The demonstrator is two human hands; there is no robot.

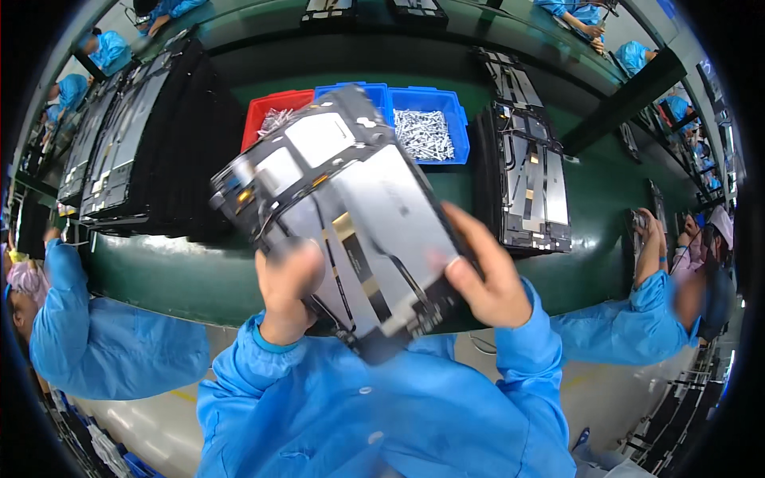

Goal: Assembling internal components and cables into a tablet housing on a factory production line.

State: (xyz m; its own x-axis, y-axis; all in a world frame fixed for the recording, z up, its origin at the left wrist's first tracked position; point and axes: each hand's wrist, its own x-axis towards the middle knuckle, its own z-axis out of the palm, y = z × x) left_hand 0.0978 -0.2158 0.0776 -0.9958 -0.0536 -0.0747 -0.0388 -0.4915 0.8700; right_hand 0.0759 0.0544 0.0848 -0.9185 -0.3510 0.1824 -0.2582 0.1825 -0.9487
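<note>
Between my two hands I hold a tablet chassis [390, 191], its silver inner face with black cables and a gold strip turned up. It is tilted, its far end leaning left over the bins, and slightly blurred by motion. My left hand [288, 287] grips the left edge, thumb on top. On the right edge, my right hand [488, 271] closes with the thumb over the face and the fingers along the side. Behind the chassis stand a red bin [253, 119] and a blue bin [464, 131], both with small silver-white parts; another blue bin [374, 89] is mostly hidden.
Tall stacks of similar chassis stand on the green table [143, 275]: a left stack [131, 151] and a right stack [534, 183]. A dark post [629, 103] rises at the right. Co-workers in blue sit close on the left [119, 342] and right [629, 319].
</note>
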